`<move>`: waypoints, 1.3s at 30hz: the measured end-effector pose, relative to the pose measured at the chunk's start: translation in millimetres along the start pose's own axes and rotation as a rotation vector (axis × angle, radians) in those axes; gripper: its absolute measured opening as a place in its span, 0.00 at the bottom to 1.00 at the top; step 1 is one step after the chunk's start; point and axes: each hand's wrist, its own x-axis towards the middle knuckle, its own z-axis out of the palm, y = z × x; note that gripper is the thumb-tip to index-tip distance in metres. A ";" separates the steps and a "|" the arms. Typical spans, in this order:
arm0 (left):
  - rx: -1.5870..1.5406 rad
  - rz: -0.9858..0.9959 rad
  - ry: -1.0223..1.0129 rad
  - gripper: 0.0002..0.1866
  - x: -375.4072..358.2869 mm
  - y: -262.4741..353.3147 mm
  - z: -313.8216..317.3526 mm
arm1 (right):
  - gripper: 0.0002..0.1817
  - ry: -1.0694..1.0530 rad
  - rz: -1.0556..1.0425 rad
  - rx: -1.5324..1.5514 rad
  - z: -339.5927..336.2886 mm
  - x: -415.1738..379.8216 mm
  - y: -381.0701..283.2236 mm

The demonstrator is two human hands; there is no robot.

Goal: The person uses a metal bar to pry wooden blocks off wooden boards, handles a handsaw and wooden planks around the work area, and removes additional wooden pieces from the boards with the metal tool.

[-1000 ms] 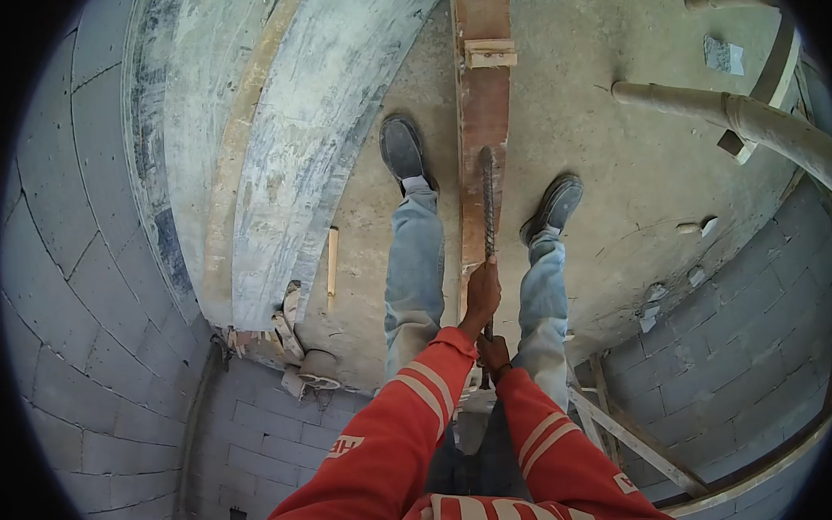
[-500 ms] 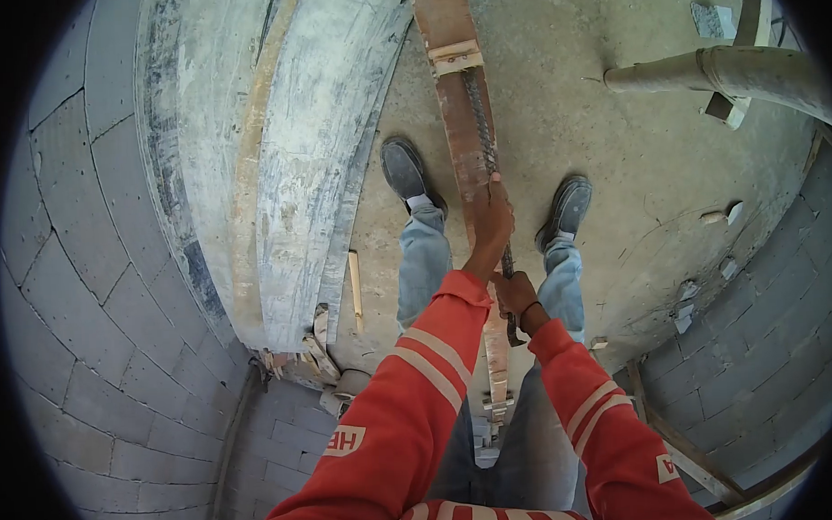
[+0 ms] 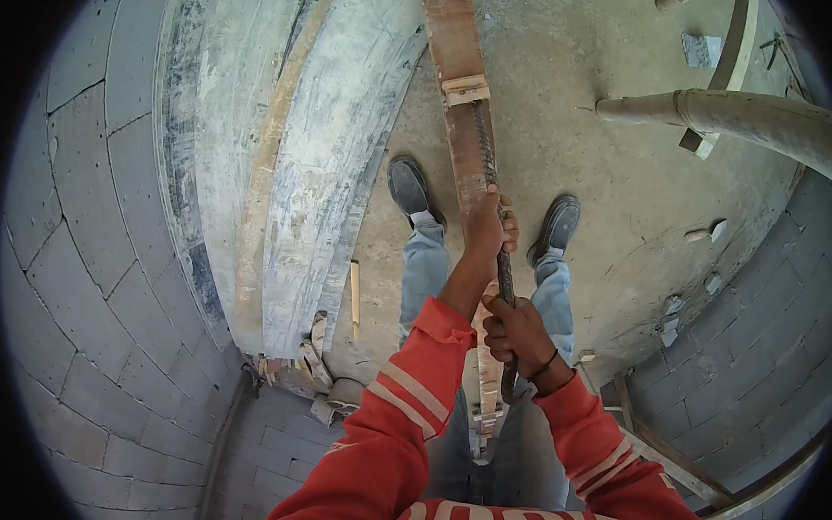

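A ribbed steel rebar (image 3: 488, 157) runs along a reddish-brown wooden plank (image 3: 452, 39) that lies on the concrete between my feet. My left hand (image 3: 490, 225) grips the bar further out, over the plank. My right hand (image 3: 519, 334) is closed on the bar nearer my body, with the bar's end sticking out below it. The bar's far tip reaches a pale wooden cleat (image 3: 466, 89) nailed across the plank. Both sleeves are red with white stripes.
I stand on a concrete slab (image 3: 615, 198). A curved concrete form (image 3: 303, 172) lies left. Grey block walls (image 3: 78, 299) drop below on the left and right. A thick pipe (image 3: 732, 121) crosses top right. Timber pieces (image 3: 661, 462) sit lower right.
Over the second the bar was pushed forward along the plank up to the cleat. My right hand then slid back toward me along the bar, and the view shifted slightly.
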 end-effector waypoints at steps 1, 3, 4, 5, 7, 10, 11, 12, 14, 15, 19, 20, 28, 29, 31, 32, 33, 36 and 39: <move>0.145 0.041 0.110 0.18 -0.4 -15.2 -9.8 | 0.17 0.092 -0.035 -0.076 -14.3 24.4 31.7; 0.278 0.097 0.175 0.22 11.8 -62.4 -43.3 | 0.20 0.275 -0.057 -0.253 -47.3 77.6 97.6; 0.274 0.130 0.146 0.22 21.9 -94.0 -69.2 | 0.21 0.366 -0.044 -0.355 -66.1 103.1 130.6; 0.269 0.164 0.120 0.23 30.8 -124.5 -94.8 | 0.21 0.364 -0.027 -0.355 -91.4 133.4 173.9; 0.302 0.163 0.130 0.22 39.5 -170.7 -128.7 | 0.26 0.486 -0.018 -0.609 -134.7 179.7 238.2; 0.319 0.184 0.064 0.22 68.7 -173.7 -131.7 | 0.29 0.585 0.004 -0.806 -149.9 208.0 225.2; 0.296 0.176 0.013 0.22 76.1 -170.5 -130.6 | 0.30 0.598 -0.034 -0.821 -155.0 221.1 213.0; 0.299 0.305 0.046 0.21 95.4 -152.8 -118.3 | 0.31 0.558 -0.104 -0.851 -150.9 230.9 183.3; 0.372 0.570 0.187 0.20 127.8 -109.7 -80.1 | 0.29 0.571 -0.228 -0.791 -130.0 239.9 126.7; 0.455 0.740 0.267 0.19 133.2 -85.1 -59.9 | 0.26 0.534 -0.242 -0.766 -123.7 237.4 104.0; 0.179 0.156 0.078 0.16 51.9 -33.2 -34.5 | 0.19 0.192 0.073 -0.307 -63.3 109.8 39.1; 0.073 0.090 0.007 0.13 36.3 -26.4 -31.2 | 0.19 0.105 0.121 -0.223 -46.8 78.7 26.6; -0.379 -0.119 -0.252 0.09 4.8 34.8 -4.1 | 0.14 -0.175 0.080 0.137 26.6 -32.8 -52.4; -0.330 -0.097 -0.217 0.10 3.4 33.2 -3.9 | 0.13 -0.179 0.064 0.131 28.5 -33.1 -52.6; -0.287 -0.077 -0.174 0.12 5.4 19.3 -10.6 | 0.11 -0.066 0.024 -0.003 12.0 -4.5 -23.2; -0.224 -0.025 -0.136 0.12 10.8 2.7 -19.7 | 0.12 0.008 -0.005 -0.081 -1.5 15.5 -1.3; -0.162 0.026 -0.098 0.13 17.0 -16.4 -29.8 | 0.14 0.177 -0.103 -0.239 -17.0 41.9 27.8; 0.149 0.156 0.067 0.18 37.2 -93.0 -71.6 | 0.23 0.536 -0.313 -0.676 -96.7 149.0 142.5; 0.260 0.189 0.077 0.20 55.2 -174.5 -128.7 | 0.26 0.537 -0.135 -0.608 -153.1 203.5 225.2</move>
